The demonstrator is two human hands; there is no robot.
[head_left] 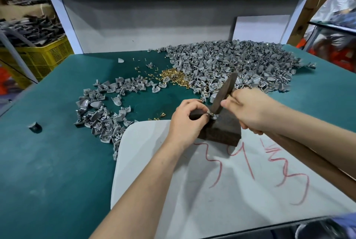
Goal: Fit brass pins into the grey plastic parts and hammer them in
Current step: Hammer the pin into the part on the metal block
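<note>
At left, a scatter of grey plastic parts [104, 111] – probably finished. Behind, loose brass pins [173, 75]. Pinched in the left hand [185, 121] on a dark wooden block [221, 129], one part [211, 116]; clenched in the right hand [250, 108], a flat striker bar [224, 92], tip down at it. Further right, a big heap [240, 61] – most left to do.

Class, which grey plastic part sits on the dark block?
The grey part pinched by the left hand atop the dark block, under the bar held by the right hand; the others lie loose on the table.

Left hand [185, 121] pinching grey part [211, 116], right hand [250, 109] gripping bar [224, 94] (perhaps wooden)
</note>
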